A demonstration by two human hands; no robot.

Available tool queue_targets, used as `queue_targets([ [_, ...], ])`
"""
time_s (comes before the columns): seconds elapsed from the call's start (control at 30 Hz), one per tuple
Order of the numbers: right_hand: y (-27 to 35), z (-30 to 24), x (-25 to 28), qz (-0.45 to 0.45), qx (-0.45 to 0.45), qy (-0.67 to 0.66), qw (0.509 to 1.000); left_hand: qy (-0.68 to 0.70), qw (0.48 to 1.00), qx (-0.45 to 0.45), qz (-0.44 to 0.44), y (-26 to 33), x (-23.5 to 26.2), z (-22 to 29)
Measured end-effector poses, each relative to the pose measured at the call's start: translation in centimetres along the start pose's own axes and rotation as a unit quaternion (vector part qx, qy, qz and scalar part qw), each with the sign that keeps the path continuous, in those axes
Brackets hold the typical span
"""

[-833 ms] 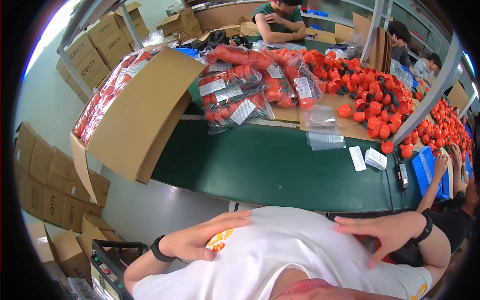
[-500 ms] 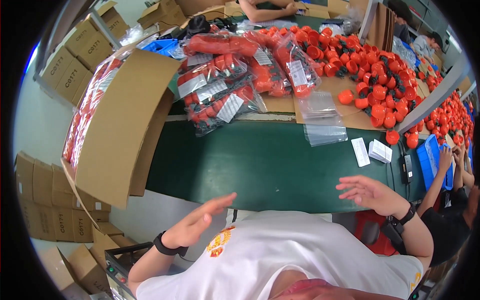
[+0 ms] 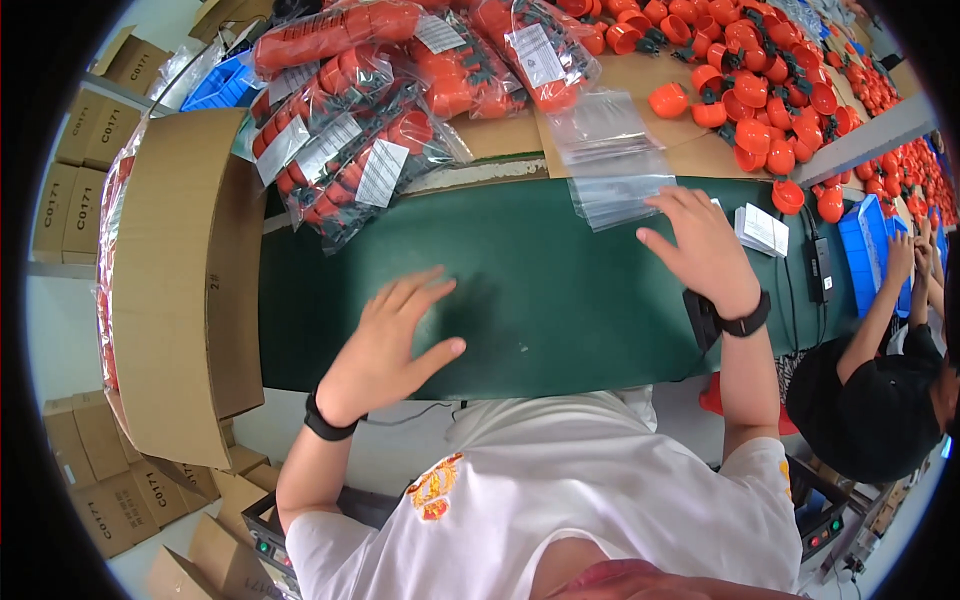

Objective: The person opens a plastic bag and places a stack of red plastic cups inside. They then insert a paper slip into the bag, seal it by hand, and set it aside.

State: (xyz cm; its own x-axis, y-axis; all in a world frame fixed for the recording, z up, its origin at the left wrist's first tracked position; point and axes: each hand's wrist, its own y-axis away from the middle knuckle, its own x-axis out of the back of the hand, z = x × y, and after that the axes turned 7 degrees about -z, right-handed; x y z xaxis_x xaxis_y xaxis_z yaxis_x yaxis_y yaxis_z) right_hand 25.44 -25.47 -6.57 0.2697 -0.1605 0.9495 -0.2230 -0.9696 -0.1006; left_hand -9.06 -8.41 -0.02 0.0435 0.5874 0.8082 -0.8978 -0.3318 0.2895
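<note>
Both hands have advanced from the torso onto the green matte tabletop [image 3: 560, 290]. Left hand [image 3: 392, 345] lies flat, fingers spread, grasping nothing. Right hand [image 3: 700, 250], open, fingertips touching the glossy clear bag stack [image 3: 615, 180]. Bagged orange parts [image 3: 360, 130] with white rectangular labels lie behind-left, beside a brown carton [image 3: 170, 290].

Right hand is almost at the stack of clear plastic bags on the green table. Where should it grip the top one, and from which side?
Probably pinch the near edge of the top clear plastic bag, coming from the person's side. The right hand is already there, and that edge overhangs onto the bare green table, so the fingertips can peel it up.
</note>
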Motion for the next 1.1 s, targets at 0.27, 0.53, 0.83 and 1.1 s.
queue_targets([
  [0.27, -5.6, 1.2, -1.5, -0.134, -0.015, -0.08, 0.988, -0.02, 0.979, -0.146, 0.143, -9.3, 2.6, 0.4],
  [0.53, -3.8, 1.5, -4.7, -0.168, 0.029, -0.122, 0.978, -0.004, 0.976, -0.211, 0.049, -15.7, -3.1, -0.1],
  [0.83, -3.2, 0.8, -5.8, -0.167, 0.068, -0.048, 0.982, -0.094, 0.974, -0.207, 0.021, -17.7, -5.5, -1.2],
  [1.1, -3.5, 0.9, -5.5, -0.071, 0.071, -0.087, 0.991, -0.093, 0.972, -0.215, 0.012, -18.0, -5.3, -1.6],
])
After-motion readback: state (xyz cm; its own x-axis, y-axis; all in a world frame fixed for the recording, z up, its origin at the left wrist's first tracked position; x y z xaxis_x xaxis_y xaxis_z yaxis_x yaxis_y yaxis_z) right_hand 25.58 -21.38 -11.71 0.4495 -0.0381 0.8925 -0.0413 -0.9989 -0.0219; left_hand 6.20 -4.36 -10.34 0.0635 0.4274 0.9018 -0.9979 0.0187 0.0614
